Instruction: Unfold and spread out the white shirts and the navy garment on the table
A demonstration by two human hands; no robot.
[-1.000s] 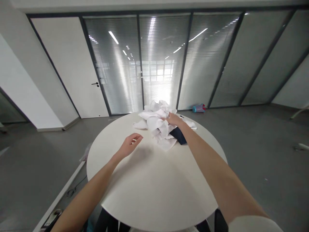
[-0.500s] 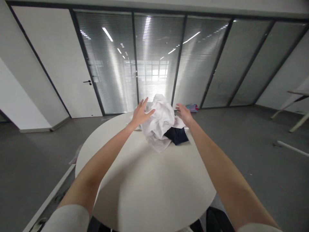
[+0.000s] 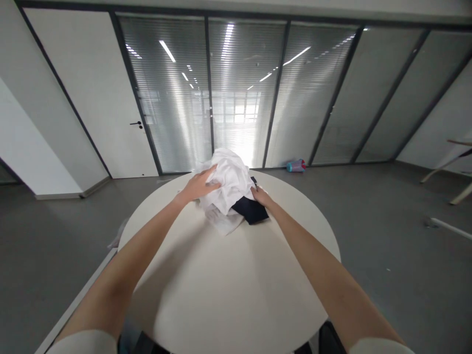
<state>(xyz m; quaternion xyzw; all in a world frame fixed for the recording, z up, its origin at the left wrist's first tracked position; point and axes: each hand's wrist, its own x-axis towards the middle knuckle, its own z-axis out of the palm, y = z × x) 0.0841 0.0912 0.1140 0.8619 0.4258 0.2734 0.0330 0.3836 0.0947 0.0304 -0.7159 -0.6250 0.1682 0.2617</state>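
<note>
A crumpled heap of white cloth rests toward the far side of a round white table. A piece of dark navy cloth sticks out from under it at the lower right. On the heap's left side lies my left hand, its thumb and fingers spread apart against the white fabric. At the right side my right hand touches the pile next to the navy piece. Its fingertips are partly hidden by the cloth, so their grip does not show.
On the floor beyond the table, by the glass partition, lies a blue and red item. A white door is at the left. Legs of other furniture stand at the far right.
Both hands have come in to the pile, the right one moving left from the air onto its right side. The cloth heap sits further left in view and looks slightly lower.
</note>
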